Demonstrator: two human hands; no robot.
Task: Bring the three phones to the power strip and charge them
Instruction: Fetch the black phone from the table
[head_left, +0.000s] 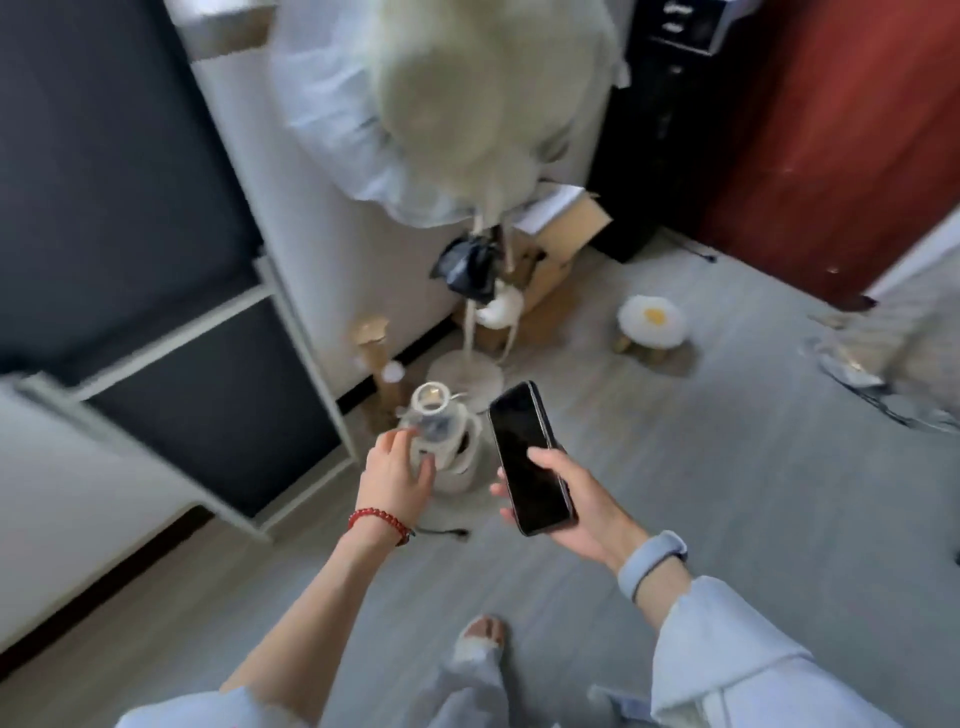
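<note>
Grey wood-look floor (675, 519) with household clutter on it.
Just beyond my left fingers (410, 441) I see a pale lantern-like stand (452, 457); past it the round lamp base (465, 371), cardboard boxes (550, 270), and a daisy-topped stool (652, 319) farther right, beyond my right fingers (540, 457).

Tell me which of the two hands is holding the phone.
The right hand, with the pale blue wristband, holds the black phone screen up. The left hand, wearing a red bead bracelet, reaches toward a white lantern-like object.

Head-worn view looks steeply down, near, at the floor (675, 519).
</note>
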